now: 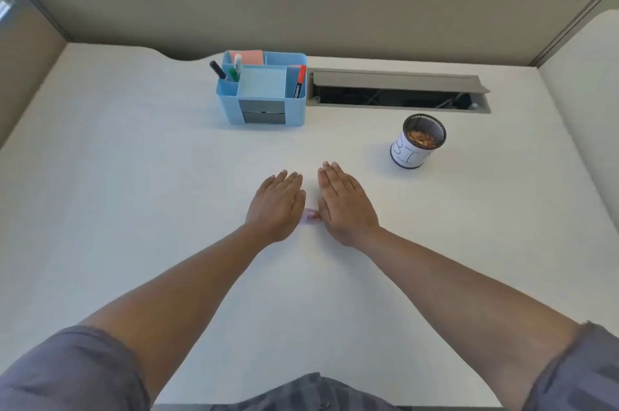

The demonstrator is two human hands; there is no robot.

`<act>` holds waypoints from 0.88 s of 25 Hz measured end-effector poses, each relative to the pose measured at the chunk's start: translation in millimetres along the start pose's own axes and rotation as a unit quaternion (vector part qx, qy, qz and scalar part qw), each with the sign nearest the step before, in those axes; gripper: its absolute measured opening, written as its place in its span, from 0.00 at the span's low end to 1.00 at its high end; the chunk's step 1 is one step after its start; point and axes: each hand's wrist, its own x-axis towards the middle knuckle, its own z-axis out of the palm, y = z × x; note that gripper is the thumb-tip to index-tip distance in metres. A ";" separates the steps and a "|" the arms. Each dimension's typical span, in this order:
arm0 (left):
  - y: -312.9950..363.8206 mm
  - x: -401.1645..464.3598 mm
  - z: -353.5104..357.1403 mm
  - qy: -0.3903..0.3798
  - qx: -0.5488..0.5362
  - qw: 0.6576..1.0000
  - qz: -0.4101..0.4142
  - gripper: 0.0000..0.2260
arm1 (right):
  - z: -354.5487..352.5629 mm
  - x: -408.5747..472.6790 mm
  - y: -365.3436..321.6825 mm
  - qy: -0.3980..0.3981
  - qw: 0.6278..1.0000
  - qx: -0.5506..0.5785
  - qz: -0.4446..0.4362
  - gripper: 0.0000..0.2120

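Hands: left hand [276,206] and right hand [345,206] lie flat, fingers straight, gripping nothing, on the white desk [134,176].
Object: small pink item [310,217] sits between both thumbs.
Technique: pinch lightly with one hand, since it probably skids easily.

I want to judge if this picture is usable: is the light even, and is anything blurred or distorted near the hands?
Head view: soft, even light, only faint shadows beside the mesh cup and blue organizer; same view, the wide lens bends the table edges; same view, the small pink thing between the left hand and right hand is washed out, too blurred to identify.
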 end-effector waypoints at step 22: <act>-11.5 3.6 9.8 -0.009 -0.280 0.959 -0.052 0.06 | 15.1 1.9 20.4 0.001 0.968 0.251 -0.007 0.10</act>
